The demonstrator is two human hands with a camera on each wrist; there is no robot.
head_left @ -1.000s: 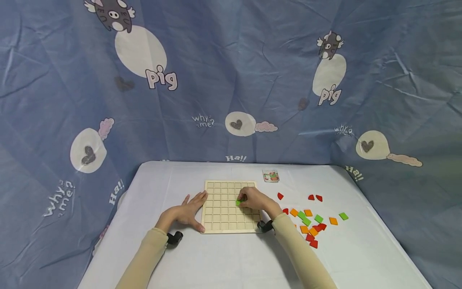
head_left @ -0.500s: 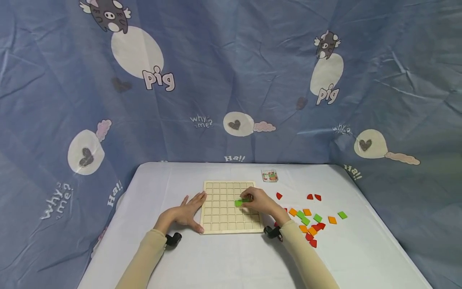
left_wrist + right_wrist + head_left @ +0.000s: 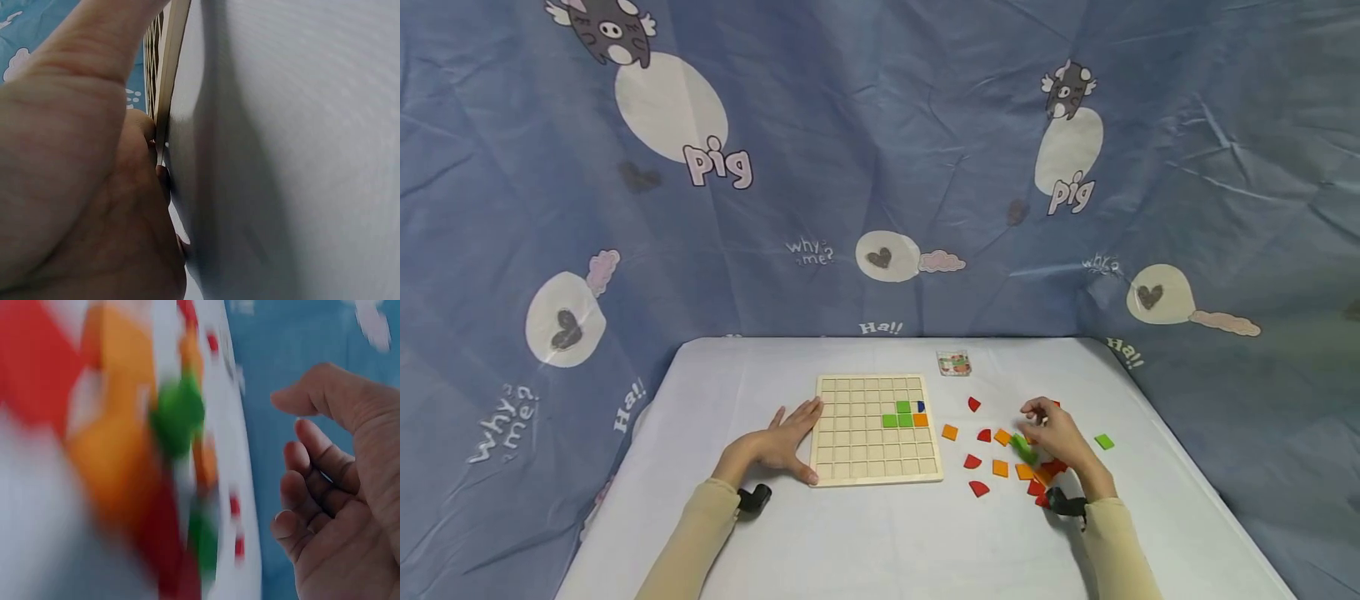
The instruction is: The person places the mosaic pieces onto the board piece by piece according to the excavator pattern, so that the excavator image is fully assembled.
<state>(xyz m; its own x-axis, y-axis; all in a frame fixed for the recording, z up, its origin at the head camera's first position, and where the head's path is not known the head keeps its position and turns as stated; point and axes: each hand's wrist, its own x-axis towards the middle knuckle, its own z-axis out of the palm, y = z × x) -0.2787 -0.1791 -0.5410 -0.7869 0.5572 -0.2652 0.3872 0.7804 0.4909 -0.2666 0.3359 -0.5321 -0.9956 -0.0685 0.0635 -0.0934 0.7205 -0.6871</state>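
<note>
A pale wooden grid board (image 3: 850, 446) lies in the middle of the table in the head view. Three green square tiles (image 3: 905, 421), an orange tile (image 3: 921, 420) and a small dark blue piece (image 3: 921, 407) sit in cells at its right side. My left hand (image 3: 782, 442) rests with spread fingers against the board's left edge; the left wrist view shows its palm beside the board's side (image 3: 172, 69). Over the loose tiles at the right hovers my right hand (image 3: 1056, 433), fingers loosely bent, with nothing between thumb and fingertips in the right wrist view.
Loose pieces lie right of the board: several red quarter-round ones (image 3: 979, 489), several orange squares (image 3: 1001, 468) and some green squares (image 3: 1103, 442). Some overlap under the right hand. A small picture card (image 3: 954, 363) lies behind the board. A blue printed cloth (image 3: 820, 167) hangs behind the table.
My right hand has left the board and moved right to the loose pieces, uncovering the tiles in the cells. A second green tile came into view beside the first. The left hand keeps its place.
</note>
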